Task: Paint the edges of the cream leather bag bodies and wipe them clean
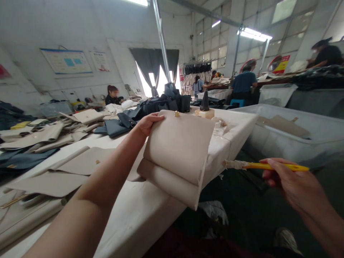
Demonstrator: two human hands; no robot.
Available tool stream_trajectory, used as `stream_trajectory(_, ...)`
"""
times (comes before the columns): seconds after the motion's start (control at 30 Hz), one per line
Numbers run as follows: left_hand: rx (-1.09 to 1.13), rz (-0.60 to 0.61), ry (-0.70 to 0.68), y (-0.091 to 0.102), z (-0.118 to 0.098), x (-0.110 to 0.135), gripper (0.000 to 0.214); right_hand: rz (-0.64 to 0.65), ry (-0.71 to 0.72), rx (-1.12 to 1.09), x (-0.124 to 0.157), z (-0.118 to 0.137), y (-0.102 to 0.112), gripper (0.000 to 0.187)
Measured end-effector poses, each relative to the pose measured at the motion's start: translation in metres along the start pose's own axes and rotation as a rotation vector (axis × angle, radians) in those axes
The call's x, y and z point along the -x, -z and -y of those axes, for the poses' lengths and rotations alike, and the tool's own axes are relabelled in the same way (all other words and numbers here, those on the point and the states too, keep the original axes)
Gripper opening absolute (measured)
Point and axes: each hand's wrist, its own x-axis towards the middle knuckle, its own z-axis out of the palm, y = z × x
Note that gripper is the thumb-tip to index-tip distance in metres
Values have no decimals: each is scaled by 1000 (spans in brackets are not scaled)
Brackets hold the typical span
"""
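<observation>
L hand (149,123) is closed over the far-left edge of a folded beige leather bag panel (176,150), w/ the panel pinched by the fingers; R hand (294,182) is clenched pen-style around a yellow-handled tool (276,167), its frayed pale wrapped tip (233,164) pointed left toward the panel but not touching it. The panel is held ahead of the person, between both hands, over the right edge of a white padded worktable (139,225), its near corner hanging past that edge. Long axis runs approx far-to-near; L arm (80,188) is nearer & in contact, while R hand is kept apart, out over the dark floor. Two soft matte layers are seen, upper flap lapped over a rounded lower fold, w/ a small gold stud (176,114) at the far edge. Further along the table, a dark cone (204,101) is stood on a pale block (204,114); flat beige panels (45,133) & navy bags (115,128) are piled to the left. A plastic bin (301,138) is placed right, w/ a co-worker in a blue shirt (244,82) seated beyond.
</observation>
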Motion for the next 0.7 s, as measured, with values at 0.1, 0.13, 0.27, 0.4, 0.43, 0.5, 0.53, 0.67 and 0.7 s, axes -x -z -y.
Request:
stream_trajectory(0.1, -14, 29, -77, 1, -23, -9, 35, -3, -1, -35, -4, 2, 6, 20)
stream_trajectory(0.13, -11, 36, -90, 2, -27, -10, 35, -4, 7, -45, -6, 2, 8, 19)
stream_trajectory(0.27, 18, 23, -67, 11, -18, -6, 36, -5, 31, -64, -9, 1, 4, 22)
stream_trajectory(0.4, 49, 10, 10, 16, 20, 5, 35, 56, 40, -34, -13, 1, -9, 26)
stream_trajectory(0.43, 62, 11, 19, 16, 31, 8, 34, 70, 40, -21, -14, 2, -13, 26)
stream_trajectory(0.5, 94, 17, 17, 14, 48, 14, 33, 99, 32, 3, -20, 4, -22, 25)
stream_trajectory(0.53, 111, 19, 10, 13, 55, 17, 33, 117, 28, 18, -23, 4, -26, 25)
stream_trajectory(0.67, 167, -12, -18, 12, 70, 27, 31, 194, 25, 87, -40, 4, -50, 23)
stream_trajectory(0.7, 182, -26, -31, 13, 72, 29, 30, 208, 24, 121, -46, 4, -58, 21)
